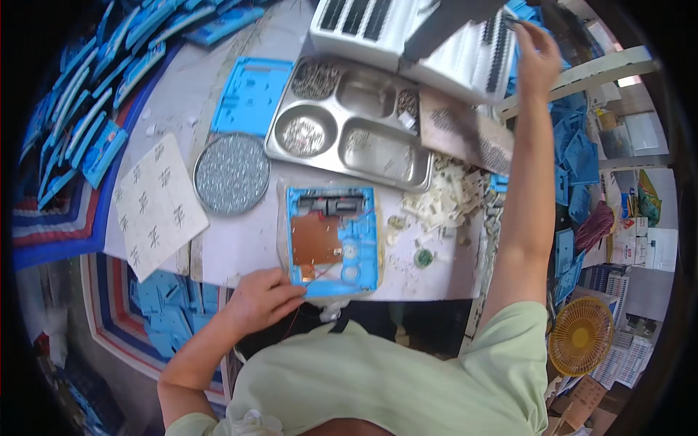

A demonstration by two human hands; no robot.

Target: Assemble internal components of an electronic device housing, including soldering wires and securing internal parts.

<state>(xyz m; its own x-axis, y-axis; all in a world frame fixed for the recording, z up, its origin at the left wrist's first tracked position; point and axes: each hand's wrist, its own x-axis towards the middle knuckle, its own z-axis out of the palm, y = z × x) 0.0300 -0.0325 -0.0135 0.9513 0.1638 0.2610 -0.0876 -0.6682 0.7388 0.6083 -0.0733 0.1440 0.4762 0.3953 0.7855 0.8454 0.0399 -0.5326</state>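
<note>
In front of me lies a blue plastic housing (369,272) with a brown circuit board (315,240) and a long black part (331,204) inside. At its lower left corner my left hand (263,299) is closed, its fingertips on a thin red wire (297,314) that hangs below the table edge. My right arm stretches far to the upper right. There my right hand (539,58) pinches a small dark part (513,22) at the edge of a white foam tray (465,69), which holds rows of black parts.
A steel compartment tray (331,109) holds small metal pieces, with a round tin of screws (231,174) beside it. White plastic bits (447,192) lie heaped to the right. Blue housings (109,149) are stacked at left. A dark bar (454,29) crosses above the foam tray.
</note>
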